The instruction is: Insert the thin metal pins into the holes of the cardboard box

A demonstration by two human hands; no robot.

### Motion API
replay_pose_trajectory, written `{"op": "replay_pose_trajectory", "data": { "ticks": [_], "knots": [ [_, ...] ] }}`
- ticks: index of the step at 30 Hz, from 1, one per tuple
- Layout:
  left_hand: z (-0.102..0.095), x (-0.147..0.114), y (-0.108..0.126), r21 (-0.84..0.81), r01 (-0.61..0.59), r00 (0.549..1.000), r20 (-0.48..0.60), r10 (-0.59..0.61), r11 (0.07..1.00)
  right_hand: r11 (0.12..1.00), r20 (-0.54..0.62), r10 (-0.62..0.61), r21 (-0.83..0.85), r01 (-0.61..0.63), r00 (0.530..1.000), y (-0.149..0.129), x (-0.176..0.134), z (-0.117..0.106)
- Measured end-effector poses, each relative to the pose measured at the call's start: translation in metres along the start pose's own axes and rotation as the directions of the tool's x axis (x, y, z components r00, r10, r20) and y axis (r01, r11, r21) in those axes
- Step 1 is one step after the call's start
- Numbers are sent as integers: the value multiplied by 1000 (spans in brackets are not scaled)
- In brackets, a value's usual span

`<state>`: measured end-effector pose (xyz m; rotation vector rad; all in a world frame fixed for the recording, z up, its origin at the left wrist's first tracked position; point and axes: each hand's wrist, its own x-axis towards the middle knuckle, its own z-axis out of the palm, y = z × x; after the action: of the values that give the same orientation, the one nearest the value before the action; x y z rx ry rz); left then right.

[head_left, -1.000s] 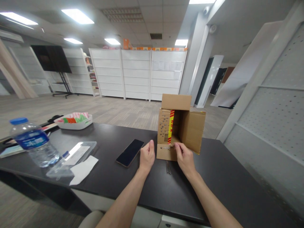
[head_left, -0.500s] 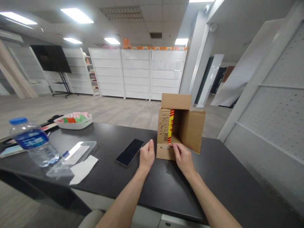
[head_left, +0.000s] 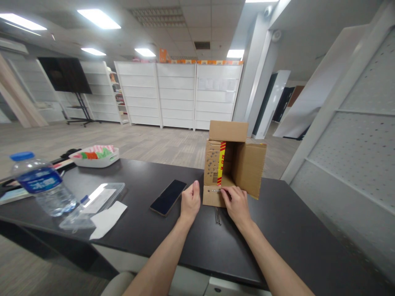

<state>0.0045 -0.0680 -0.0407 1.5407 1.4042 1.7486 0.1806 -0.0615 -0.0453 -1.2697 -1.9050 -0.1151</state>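
Observation:
A cardboard box [head_left: 212, 164] stands on the dark table with its flaps open toward me. Small round metal pieces [head_left: 213, 190] form a row on its lower flap [head_left: 210, 200]. My right hand [head_left: 237, 202] is at that flap, thumb and forefinger pinched at the right end of the row; anything between the fingertips is too small to make out. Left of the box, my left hand [head_left: 190, 200] is closed with the thumb on top, and its contents are hidden. Several thin metal rods, like nails or long screws [head_left: 217, 216], lie just in front of the flap.
A black phone [head_left: 168, 197] lies left of my left hand. Farther left are a clear plastic case [head_left: 108, 196], a white paper [head_left: 109, 220], a water bottle [head_left: 43, 185] and a white basket [head_left: 98, 161] of colourful packets. A perforated panel [head_left: 354, 164] rises on the right.
My right hand has shifted slightly left along the lower flap, its fingertips now against the row of metal pieces. The left hand stays closed in nearly the same place.

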Motion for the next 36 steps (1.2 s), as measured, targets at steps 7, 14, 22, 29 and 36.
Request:
{"op": "replay_pose_trajectory", "data": {
  "ticks": [7, 14, 22, 29, 36],
  "knots": [
    [0, 0, -1, 35, -33, 999, 4, 33, 999, 1000, 12, -11, 7, 11, 1000, -4, -2, -2],
    [-1, 0, 0, 37, -27, 1000, 6, 27, 999, 1000, 14, -4, -24, 4, 1000, -6, -5, -4],
    [0, 0, -1, 40, -25, 1000, 6, 25, 999, 997, 18, 21, -71, -20, 1000, -3, -6, -1],
    [-1, 0, -1, 47, -15, 1000, 18, 14, 999, 1000, 34, -1, -10, 2, 999, -7, -7, -9],
    [-1, 0, -1, 55, -16, 1000, 23, 15, 998, 999, 163, -34, 35, 29, 986, -17, -12, -27]
  ]
}}
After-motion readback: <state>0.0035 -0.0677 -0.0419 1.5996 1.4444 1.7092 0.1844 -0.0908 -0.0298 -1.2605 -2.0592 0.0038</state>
